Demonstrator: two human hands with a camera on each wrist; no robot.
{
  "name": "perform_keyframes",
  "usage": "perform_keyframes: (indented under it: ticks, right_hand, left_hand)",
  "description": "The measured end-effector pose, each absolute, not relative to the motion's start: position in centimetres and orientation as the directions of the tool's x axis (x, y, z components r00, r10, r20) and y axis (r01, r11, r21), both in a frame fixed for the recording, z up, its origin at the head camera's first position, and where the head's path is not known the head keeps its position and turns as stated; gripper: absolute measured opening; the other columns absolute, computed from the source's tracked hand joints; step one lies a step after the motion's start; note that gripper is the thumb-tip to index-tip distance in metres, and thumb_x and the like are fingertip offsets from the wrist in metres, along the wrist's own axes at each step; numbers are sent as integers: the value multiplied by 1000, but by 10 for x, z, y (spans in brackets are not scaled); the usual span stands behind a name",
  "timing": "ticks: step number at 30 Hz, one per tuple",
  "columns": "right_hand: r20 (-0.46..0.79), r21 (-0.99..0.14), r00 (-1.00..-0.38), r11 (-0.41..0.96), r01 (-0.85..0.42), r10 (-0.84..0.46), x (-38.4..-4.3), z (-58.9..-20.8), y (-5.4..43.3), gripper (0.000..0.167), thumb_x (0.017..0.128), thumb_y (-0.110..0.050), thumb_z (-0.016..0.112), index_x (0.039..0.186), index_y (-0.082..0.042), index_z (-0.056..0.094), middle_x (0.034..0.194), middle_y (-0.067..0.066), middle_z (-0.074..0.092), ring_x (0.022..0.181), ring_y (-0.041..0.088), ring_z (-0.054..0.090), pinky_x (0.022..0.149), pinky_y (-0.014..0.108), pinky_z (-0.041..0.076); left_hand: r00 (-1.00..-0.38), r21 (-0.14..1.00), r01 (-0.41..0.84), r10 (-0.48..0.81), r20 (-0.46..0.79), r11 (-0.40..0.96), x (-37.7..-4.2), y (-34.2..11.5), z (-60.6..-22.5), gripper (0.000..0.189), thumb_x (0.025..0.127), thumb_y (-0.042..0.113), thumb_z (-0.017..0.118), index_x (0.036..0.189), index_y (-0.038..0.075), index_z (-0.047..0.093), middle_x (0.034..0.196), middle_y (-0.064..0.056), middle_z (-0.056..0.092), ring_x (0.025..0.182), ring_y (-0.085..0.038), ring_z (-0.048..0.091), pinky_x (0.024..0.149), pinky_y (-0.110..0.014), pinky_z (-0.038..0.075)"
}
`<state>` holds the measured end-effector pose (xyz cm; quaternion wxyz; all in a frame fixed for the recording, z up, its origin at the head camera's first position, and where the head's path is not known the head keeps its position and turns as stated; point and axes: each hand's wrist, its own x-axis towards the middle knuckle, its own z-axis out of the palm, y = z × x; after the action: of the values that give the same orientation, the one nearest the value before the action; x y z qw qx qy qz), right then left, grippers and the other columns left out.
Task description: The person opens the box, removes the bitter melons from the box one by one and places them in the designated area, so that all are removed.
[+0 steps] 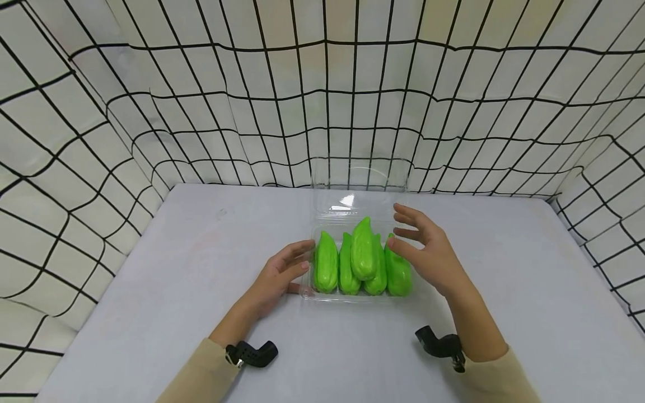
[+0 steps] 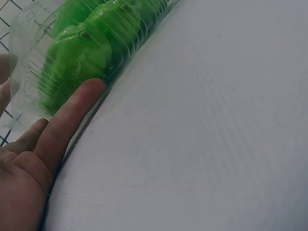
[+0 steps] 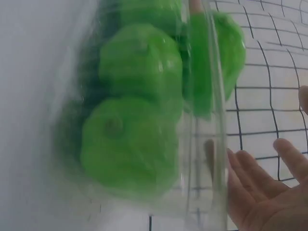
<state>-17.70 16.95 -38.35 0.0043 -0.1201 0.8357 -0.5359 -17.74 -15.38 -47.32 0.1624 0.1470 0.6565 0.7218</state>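
Note:
Several bright green, elongated vegetables with pointed tips lie side by side in a clear plastic box (image 1: 347, 299). One of these vegetables (image 1: 364, 254) rests on top of the others. At the box's left side is my left hand (image 1: 277, 274), its fingers loosely spread along the edge. A fingertip (image 2: 94, 89) touches the clear wall low down in the left wrist view. My right hand (image 1: 428, 252) hovers at the right side, fingers apart and holding nothing, partly over the rightmost vegetable (image 1: 400, 277). Through the box wall, the right wrist view shows a vegetable's (image 3: 130, 144) rounded end.
The box's clear lid (image 1: 360, 201) stands raised at the back, hinged to the box. A white tabletop (image 1: 227, 224) surrounds the box. Behind and on both sides rises a black wire grid (image 1: 327, 92) with pale sheeting behind it. Both wrists wear black camera mounts (image 1: 257, 354).

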Motion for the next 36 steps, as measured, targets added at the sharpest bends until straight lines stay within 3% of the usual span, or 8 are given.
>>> perform_keyframes:
  ticks: [4, 9, 14, 19, 29, 36]
  right_hand:
    - [17, -907, -960, 400, -132, -278, -180, -387, 156, 66, 94, -35, 69, 152, -38, 36, 154, 8, 41, 134, 35, 49, 98, 59, 52]
    - [-54, -881, -961, 465, -81, -271, -185, -391, 143, 72, 91, -45, 70, 153, -38, 34, 157, 12, 37, 136, 39, 46, 102, 62, 48]
    - [-59, -835, -970, 544, -81, -235, -184, -393, 138, 79, 87, -43, 75, 154, -35, 34, 157, 13, 37, 136, 37, 48, 104, 65, 44]
    - [-34, -828, -972, 552, -102, -231, -182, -396, 137, 81, 84, -37, 79, 153, -32, 37, 156, 11, 40, 134, 35, 51, 101, 63, 48]
    - [2, -842, -962, 518, -148, -272, -176, -402, 133, 71, 87, -30, 77, 150, -31, 43, 155, 0, 41, 134, 36, 50, 89, 47, 59]
    - [90, -791, -947, 556, -256, -307, -177, -398, 128, 54, 93, -36, 70, 142, -20, 55, 151, 7, 47, 127, 39, 55, 99, 57, 52]
  left_hand:
    - [-904, 995, -46, 427, -2, -91, -178, -154, -475, 51, 101, 15, 56, 150, 10, 40, 159, -12, 33, 148, -35, 28, 80, -44, 62]
    - [-904, 995, -41, 427, 4, -95, -178, -154, -476, 51, 102, 14, 56, 150, 9, 40, 159, -13, 33, 148, -36, 28, 80, -45, 62]
    - [-904, 995, -40, 427, 4, -94, -180, -153, -478, 51, 102, 14, 56, 150, 9, 39, 159, -12, 33, 148, -36, 28, 80, -45, 62]
    - [-906, 995, -43, 423, 0, -94, -180, -150, -480, 51, 101, 14, 56, 150, 9, 40, 159, -11, 34, 148, -35, 28, 80, -44, 62]
    - [-906, 997, -37, 424, -6, -66, -178, -149, -479, 51, 101, 15, 56, 150, 10, 40, 158, -10, 36, 147, -34, 30, 80, -45, 62]
    - [-907, 997, -22, 421, 10, -70, -179, -150, -475, 51, 102, 15, 56, 150, 8, 39, 158, -12, 35, 147, -36, 29, 80, -46, 62]
